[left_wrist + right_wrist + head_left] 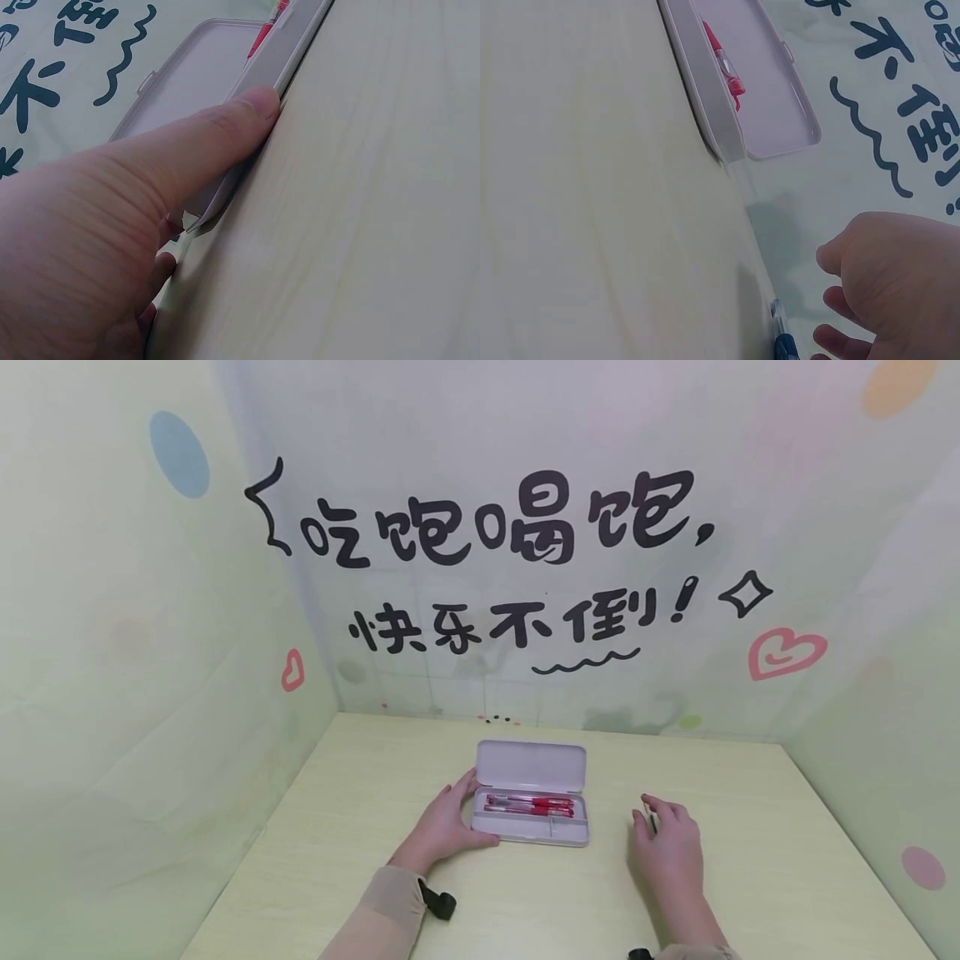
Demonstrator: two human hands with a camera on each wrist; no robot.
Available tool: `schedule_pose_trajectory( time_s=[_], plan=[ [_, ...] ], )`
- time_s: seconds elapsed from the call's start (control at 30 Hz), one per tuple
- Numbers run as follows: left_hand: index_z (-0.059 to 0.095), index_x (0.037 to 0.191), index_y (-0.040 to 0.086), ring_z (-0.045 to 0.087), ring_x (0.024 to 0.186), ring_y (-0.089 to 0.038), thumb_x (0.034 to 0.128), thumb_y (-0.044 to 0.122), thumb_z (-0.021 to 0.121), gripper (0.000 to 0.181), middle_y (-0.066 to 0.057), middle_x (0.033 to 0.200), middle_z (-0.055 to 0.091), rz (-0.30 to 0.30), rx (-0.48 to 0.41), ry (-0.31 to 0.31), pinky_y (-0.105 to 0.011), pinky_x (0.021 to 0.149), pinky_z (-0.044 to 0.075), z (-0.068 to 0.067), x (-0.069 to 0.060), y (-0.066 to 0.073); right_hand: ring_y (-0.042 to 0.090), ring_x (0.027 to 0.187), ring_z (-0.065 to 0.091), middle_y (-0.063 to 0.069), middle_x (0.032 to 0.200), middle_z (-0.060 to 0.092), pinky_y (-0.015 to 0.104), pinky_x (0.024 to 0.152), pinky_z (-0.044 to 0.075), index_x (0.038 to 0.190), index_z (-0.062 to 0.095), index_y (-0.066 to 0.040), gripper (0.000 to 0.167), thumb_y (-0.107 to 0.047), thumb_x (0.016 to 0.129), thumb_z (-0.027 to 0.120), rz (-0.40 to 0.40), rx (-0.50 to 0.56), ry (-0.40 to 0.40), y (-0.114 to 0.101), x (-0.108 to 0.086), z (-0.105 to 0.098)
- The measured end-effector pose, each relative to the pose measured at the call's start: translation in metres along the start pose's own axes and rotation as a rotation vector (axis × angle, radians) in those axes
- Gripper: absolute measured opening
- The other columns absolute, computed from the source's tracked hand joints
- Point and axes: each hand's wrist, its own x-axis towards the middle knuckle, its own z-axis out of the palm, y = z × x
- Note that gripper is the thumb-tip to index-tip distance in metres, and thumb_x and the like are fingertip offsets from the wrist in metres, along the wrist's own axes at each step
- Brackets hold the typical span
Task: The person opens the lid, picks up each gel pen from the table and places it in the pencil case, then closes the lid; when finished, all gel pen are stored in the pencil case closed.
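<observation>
In the head view an open pale lilac pencil case (570, 829) lies on the table with its lid raised at the back. Several red pens (528, 806) lie in its long compartment. My left hand (442, 827) holds the case at its left end, the thumb pressing the front wall, as the left wrist view shows. Right of the case, my right hand (671, 847) hovers low over the table with thumb and fingers apart. A pen with a dark blue grip (785, 346) and clear tip is close below its fingers; the pen's rest is out of frame.
The pale wood table (360, 760) is enclosed by printed cloth walls (142, 635) at left, back and right. Large dark lettering covers the back wall. A black strap piece (440, 903) sits at the left wrist.
</observation>
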Motion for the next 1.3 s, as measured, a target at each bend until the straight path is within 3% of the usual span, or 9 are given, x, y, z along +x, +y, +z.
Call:
schedule_pose_trajectory(
  time_s=[0.37,0.67,1.03,1.3],
  plan=[
    [0.029,0.175,0.020,0.045,0.163,-0.029,0.0694,0.055,0.102,0.134,0.006,0.167,0.058,0.015,0.000,0.004,-0.052,0.144,0.022,-0.001,0.000,-0.002,0.060,0.129,0.055,0.037,0.147,0.053,0.075,0.102,0.054,0.149,0.060,0.000,0.047,-0.023,0.108,0.060,0.096,-0.055,-0.020,0.014,-0.001,-0.005],
    [0.028,0.175,0.021,0.046,0.163,-0.028,0.0697,0.054,0.102,0.133,0.007,0.166,0.058,0.024,0.012,0.005,-0.051,0.144,0.021,0.000,0.002,-0.004,0.065,0.127,0.055,0.043,0.147,0.052,0.076,0.099,0.053,0.148,0.058,0.005,0.053,-0.027,0.106,0.059,0.112,-0.145,-0.062,0.019,0.000,-0.009],
    [0.029,0.175,0.020,0.045,0.163,-0.030,0.0694,0.055,0.102,0.133,0.006,0.167,0.058,0.009,-0.003,0.001,-0.054,0.144,0.023,0.000,0.000,-0.001,0.063,0.120,0.056,0.045,0.140,0.056,0.070,0.087,0.056,0.147,0.057,0.011,0.058,-0.032,0.106,0.058,0.185,-0.197,-0.088,0.022,0.000,-0.014],
    [0.029,0.175,0.020,0.044,0.164,-0.031,0.0688,0.056,0.102,0.134,0.005,0.168,0.056,0.007,-0.005,0.006,-0.054,0.144,0.023,0.000,0.000,-0.001,0.055,0.103,0.066,0.038,0.121,0.068,0.058,0.072,0.058,0.133,0.068,0.008,0.049,-0.033,0.107,0.059,0.201,-0.195,-0.103,0.025,0.003,-0.015]
  ],
)
